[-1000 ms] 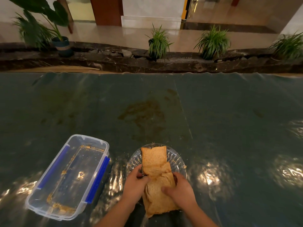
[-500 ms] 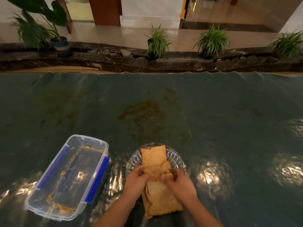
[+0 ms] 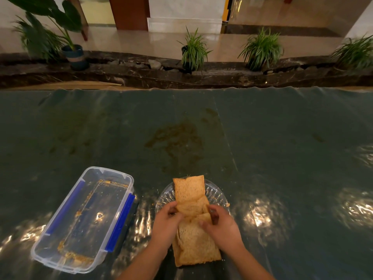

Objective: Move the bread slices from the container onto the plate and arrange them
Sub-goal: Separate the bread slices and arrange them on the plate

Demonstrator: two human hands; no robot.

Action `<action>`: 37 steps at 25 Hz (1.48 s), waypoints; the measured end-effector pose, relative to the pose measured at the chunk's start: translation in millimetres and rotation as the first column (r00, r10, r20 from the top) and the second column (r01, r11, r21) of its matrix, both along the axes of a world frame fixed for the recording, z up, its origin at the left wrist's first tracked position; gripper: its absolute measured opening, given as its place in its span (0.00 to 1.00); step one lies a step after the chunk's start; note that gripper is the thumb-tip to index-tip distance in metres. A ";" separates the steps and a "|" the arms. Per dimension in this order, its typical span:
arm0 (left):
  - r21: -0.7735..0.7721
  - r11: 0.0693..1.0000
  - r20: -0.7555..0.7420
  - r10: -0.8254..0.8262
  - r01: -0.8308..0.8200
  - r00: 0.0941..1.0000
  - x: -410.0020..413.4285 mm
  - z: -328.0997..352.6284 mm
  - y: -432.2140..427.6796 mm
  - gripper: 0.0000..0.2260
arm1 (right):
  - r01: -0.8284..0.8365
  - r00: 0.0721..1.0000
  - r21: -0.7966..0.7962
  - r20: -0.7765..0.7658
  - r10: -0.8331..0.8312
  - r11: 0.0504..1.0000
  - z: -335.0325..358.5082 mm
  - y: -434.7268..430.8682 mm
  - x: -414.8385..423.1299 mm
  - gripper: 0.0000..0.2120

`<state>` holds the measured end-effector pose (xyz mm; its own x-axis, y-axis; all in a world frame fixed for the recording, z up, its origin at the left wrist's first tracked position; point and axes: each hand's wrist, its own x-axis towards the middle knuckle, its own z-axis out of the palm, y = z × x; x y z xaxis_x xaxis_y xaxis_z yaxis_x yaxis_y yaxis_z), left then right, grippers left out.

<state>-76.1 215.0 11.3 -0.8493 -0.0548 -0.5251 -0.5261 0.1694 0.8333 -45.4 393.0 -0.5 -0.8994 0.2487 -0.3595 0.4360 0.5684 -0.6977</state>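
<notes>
Now, in the head view, both hands are working over the clear plate, which is standing on the dark green table cover just right of the container. The container is holding no slices, only crumbs along its floor, so I am judging that the moving part is finished and the arranging part is going on.

The bread slices are lying in an overlapping row that is running from the far rim of the plate toward the person. The nearest slice is hanging past the near rim, as far as I can tell.

The left hand is curling its fingers around the left edge of the middle slice, and the right hand is pinching the right edge of the same slice between thumb and fingers. So both hands are closed on this slice.

To do this step well, the hands should be pressing only lightly, because the bread looks soft and is already shedding crumbs. It seems better to be sliding the slice than lifting it, keeping the same overlap on each one, and then bringing the nearest slice further onto the plate so that nothing is hanging over the rim
</notes>
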 end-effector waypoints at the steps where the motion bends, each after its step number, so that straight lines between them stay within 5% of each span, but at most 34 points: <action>1: -0.007 1.000 -0.014 -0.008 0.008 1.000 2.2 -0.4 0.4 0.15 | 0.007 1.000 -0.005 -0.003 -0.007 1.000 0.2 0.7 3.9 0.25; 7: -0.096 0.981 -0.007 -0.172 0.171 0.985 6.1 3.8 4.2 0.15 | -0.115 0.990 0.122 0.097 0.104 0.986 -0.2 3.0 11.8 0.28; 10: -0.283 0.925 -0.070 -0.286 0.255 0.956 8.3 6.9 1.5 0.15 | -0.142 0.987 0.166 0.093 0.128 0.976 1.8 4.5 14.2 0.29; 16: -0.497 0.830 -0.011 -0.296 0.252 0.955 31.2 8.0 -11.4 0.18 | -0.057 0.997 0.213 0.058 0.046 0.975 5.2 7.7 34.1 0.16; 21: -0.420 0.847 0.141 -0.293 0.325 0.946 36.0 13.4 -5.5 0.14 | -0.082 0.987 0.181 0.151 0.055 0.980 8.4 2.7 36.9 0.20; 29: -0.117 0.991 0.236 -0.039 0.068 0.971 37.9 14.7 -6.9 0.19 | 0.062 0.983 -0.055 0.175 -0.051 0.997 0.0 6.9 35.2 0.17; 33: 0.083 0.983 0.320 0.132 -0.167 0.938 35.4 12.4 -12.5 0.19 | 0.161 0.972 -0.271 0.210 -0.105 0.949 2.0 13.1 28.4 0.20; 37: 0.137 0.978 0.281 0.112 -0.155 0.953 32.5 13.6 -14.2 0.17 | 0.177 0.982 -0.356 0.128 -0.139 0.918 4.2 15.7 21.4 0.15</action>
